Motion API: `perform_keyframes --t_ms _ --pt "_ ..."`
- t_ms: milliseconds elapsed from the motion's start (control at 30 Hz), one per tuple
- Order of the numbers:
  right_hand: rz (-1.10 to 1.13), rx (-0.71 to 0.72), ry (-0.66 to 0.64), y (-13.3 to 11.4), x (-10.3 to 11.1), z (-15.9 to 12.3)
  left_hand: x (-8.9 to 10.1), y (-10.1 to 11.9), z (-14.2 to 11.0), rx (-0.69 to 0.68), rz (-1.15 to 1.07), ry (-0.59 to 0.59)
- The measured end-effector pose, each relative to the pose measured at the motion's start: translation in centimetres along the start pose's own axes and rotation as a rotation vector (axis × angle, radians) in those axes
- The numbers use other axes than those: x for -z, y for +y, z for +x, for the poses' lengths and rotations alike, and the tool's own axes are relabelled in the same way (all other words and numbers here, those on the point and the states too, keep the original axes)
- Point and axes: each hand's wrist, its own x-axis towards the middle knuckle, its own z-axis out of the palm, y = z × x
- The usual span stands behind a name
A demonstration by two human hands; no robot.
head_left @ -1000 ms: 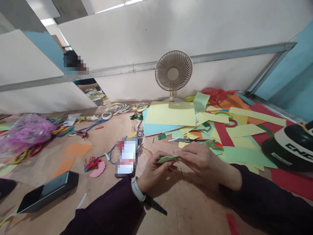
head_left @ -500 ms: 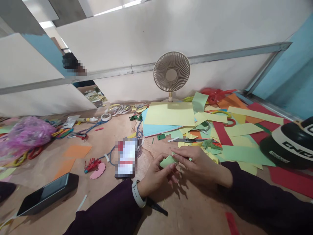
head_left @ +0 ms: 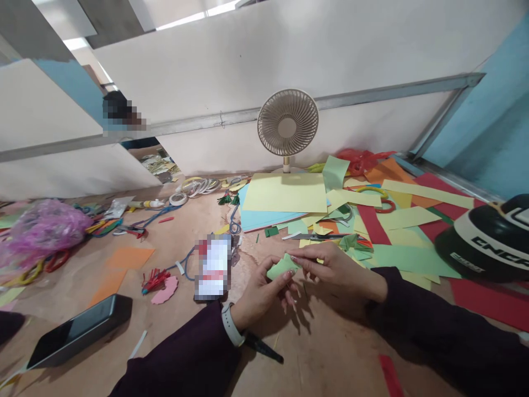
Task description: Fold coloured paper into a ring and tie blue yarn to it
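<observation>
A small folded piece of light green paper is pinched between the thumb and fingers of my left hand. From the other side my right hand grips its right edge with thumb and forefinger. Both hands hover close over the table, casting shadows on it. Just beyond them lie grey-bladed scissors and a folded green paper shape. Left of my left hand rests a phone, its lit screen blurred out. A dark pen-like stick lies below my left wrist.
A small fan stands at the back behind stacked yellow sheets. Coloured paper scraps spread to the right beside a black-and-white container. At left are a pink plastic bag, a dark box-shaped device and orange paper.
The green paper shows more of its surface between my hands, and my right fingers have shifted to its upper right edge. The whole view has moved slightly.
</observation>
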Motion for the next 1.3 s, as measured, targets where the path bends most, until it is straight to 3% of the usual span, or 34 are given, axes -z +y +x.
perform_keyframes --t_ms 467,600,767,1300 --pt "0.210 -0.201 -0.103 -0.2 -0.5 0.0 1.0 0.0 0.6 -0.074 0.037 -0.103" --pt "0.320 -0.322 -0.052 0.4 -1.4 -0.1 1.0 0.0 1.0 -0.115 -0.028 -0.072" --pt "0.340 -0.333 0.012 1.1 -2.7 -0.9 0.7 -0.1 1.1 -0.143 -0.026 -0.076" --pt "0.350 -0.458 0.086 2.7 -4.4 -4.8 0.8 -0.8 1.0 -0.026 0.043 -0.180"
